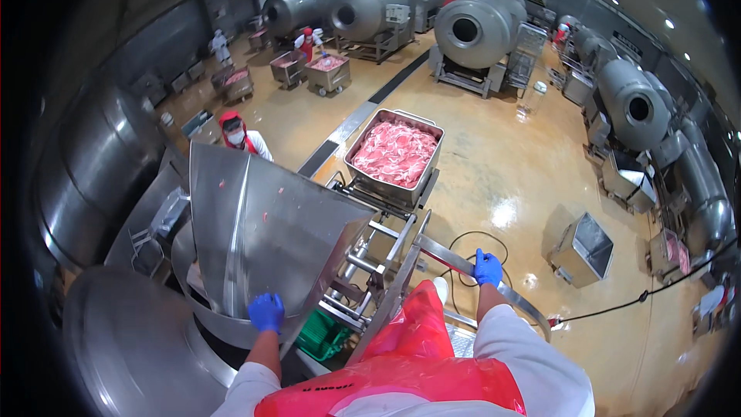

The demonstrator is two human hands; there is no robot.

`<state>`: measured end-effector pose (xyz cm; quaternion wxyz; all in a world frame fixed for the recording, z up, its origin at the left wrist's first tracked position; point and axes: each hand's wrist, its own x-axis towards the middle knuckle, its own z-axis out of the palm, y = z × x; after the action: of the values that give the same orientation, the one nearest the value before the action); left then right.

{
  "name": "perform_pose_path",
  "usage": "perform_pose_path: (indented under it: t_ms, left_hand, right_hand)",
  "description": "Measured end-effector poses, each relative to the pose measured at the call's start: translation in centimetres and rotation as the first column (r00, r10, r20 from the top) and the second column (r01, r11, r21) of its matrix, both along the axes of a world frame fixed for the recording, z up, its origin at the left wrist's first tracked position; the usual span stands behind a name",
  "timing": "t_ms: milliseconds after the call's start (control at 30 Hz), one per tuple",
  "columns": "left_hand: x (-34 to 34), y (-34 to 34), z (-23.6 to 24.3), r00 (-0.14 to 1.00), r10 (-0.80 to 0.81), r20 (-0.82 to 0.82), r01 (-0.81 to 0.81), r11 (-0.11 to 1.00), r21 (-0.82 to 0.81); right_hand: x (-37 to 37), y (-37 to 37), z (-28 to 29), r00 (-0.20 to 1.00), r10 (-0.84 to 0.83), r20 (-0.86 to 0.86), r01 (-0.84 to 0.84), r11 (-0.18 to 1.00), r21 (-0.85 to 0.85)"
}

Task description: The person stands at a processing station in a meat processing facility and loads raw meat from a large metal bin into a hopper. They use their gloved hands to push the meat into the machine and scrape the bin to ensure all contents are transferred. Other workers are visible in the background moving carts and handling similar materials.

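My left hand [266, 312], in a blue glove, is closed at the lower edge of a wide steel chute [285, 208]. A few pink scraps cling to the chute's inner face. Below its lower end is the round mouth of a large steel drum [135, 340]. My right hand [488, 268], also gloved in blue, grips a curved flat metal handrail [448, 255] on my right. Ahead, a steel bin [353, 174] full of sliced pink meat [395, 153] rests on a metal lift frame [392, 235].
A person in a red hood [234, 133] stands behind the chute. A green crate [323, 335] lies low beside the frame. On the floor at right are a tilted steel cart [583, 250] and a looped black hose [480, 233]. Large tumbler drums [475, 31] line the back.
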<state>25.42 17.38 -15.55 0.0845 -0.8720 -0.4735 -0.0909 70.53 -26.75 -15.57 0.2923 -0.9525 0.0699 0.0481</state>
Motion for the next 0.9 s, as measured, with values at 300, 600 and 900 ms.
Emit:
perform_pose_path:
  t_ms: [300, 600, 900]
  left_hand:
    - [0.8, -0.4, 0.7, 0.999, 0.031, -0.008, -0.031, 0.996, -0.081]
    - [0.7, 0.4, -1.1, 0.985, 0.109, -0.136, -0.139, 0.961, -0.239]
    - [-1.0, 3.6, -4.1, 0.956, -0.040, -0.290, -0.144, 0.798, -0.585]
  right_hand:
    - [0.0, -0.3, -0.3, 1.000, -0.021, 0.000, 0.021, 0.999, 0.029]
    - [-0.9, -0.3, -1.4, 1.000, -0.007, -0.015, 0.009, 0.987, 0.162]
    - [-2.2, -0.2, -3.3, 1.000, 0.025, -0.013, -0.021, 0.974, 0.225]
